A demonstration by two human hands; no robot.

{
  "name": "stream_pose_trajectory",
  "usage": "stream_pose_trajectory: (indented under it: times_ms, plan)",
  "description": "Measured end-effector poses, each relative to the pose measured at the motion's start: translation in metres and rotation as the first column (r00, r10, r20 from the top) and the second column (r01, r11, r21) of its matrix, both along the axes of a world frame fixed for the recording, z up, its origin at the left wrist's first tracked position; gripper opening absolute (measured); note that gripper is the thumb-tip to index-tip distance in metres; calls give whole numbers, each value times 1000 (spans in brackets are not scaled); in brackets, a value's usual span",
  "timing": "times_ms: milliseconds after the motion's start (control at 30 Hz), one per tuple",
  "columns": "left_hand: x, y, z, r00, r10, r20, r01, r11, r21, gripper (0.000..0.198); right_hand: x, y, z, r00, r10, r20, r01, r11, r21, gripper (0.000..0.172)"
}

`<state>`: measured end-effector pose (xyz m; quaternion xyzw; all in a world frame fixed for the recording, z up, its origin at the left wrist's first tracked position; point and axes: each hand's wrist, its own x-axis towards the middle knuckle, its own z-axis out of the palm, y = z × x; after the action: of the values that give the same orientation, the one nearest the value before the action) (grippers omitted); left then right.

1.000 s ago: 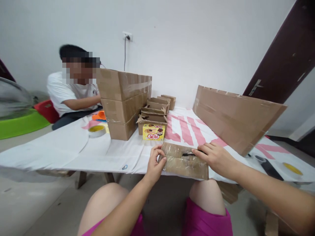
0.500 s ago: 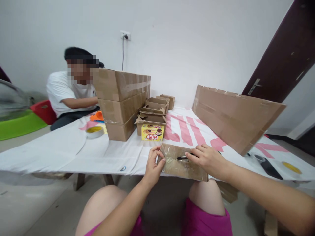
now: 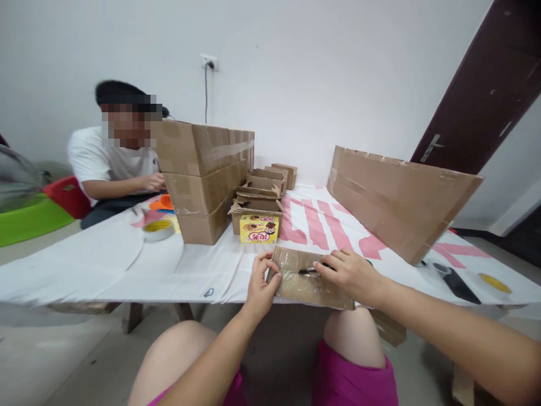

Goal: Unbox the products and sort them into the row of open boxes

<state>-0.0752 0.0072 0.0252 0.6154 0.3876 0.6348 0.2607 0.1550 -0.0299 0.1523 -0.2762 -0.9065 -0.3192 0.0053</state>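
A flat piece of cardboard (image 3: 325,292) with clear tape across it lies at the table's near edge, tilted toward my lap. My left hand (image 3: 264,279) grips its left end, with thumb and fingers closed on the edge. Over the cardboard, my right hand (image 3: 344,273) is closed round a thin dark-bladed tool (image 3: 307,271). The tool's tip points left onto the taped face. Its handle is mostly covered by my fingers, with a bit of dark green beyond them. Just behind the cardboard stands a yellow snack box (image 3: 258,229), against a row of open cardboard boxes (image 3: 257,204).
Stacked cardboard boxes (image 3: 198,194) stand left of centre, and a large cardboard panel (image 3: 397,197) leans at the right. A tape roll (image 3: 158,230) lies at left, another tape roll (image 3: 494,283) and a black flat object (image 3: 460,286) at right. A co-worker (image 3: 114,163) sits beyond the stack.
The view has shifted slightly, so everything sits a little further left. Both my hands keep their hold on cardboard and tool. The co-worker's hand now shows beside the stack.
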Motion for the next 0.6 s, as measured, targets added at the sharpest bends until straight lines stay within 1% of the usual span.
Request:
stream_pose_trajectory:
  times_ms: [100,233,367,600]
  plan:
    - [-1,0,1,1000,8,-19,-8,1000,3,7,0,0,-1,1000,14,2,-14,1000,-17,26]
    - [-1,0,2,999,12,-45,-12,1000,1,7,8,-1,-2,1000,1,2,-1,999,-34,27]
    - [0,0,3,999,7,-31,-8,1000,-17,7,13,-3,-3,1000,-22,3,22,999,-38,28]
    - [4,0,0,998,-56,6,56,998,-21,8,15,-5,0,999,-42,-3,42,998,-55,30]
